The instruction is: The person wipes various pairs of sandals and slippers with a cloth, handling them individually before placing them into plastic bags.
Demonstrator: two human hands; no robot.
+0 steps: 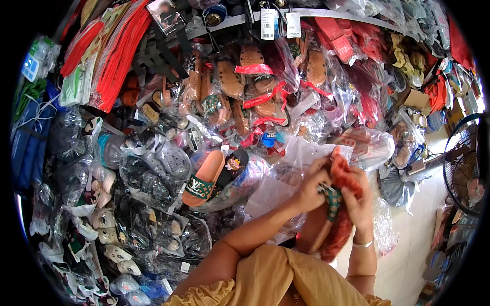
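In front of my chest, my left hand grips a slide sandal by its patterned green strap. The sandal is on its edge, with its tan sole pointing down toward my lap. A fuzzy red cloth lies along the sandal's right side, and my right hand holds its upper part bunched against the sandal. Both hands almost touch at the top of the cloth. To their left, a similar slide sandal with an orange-pink footbed and green strap rests on a plastic-wrapped bundle, beside a black slide with a cartoon charm.
Bagged tan sandals pile up ahead, with red ones to their right. Bagged clogs heap at left. A clear plastic bag lies beyond my hands. A black fan stands at right above the pale tiled floor.
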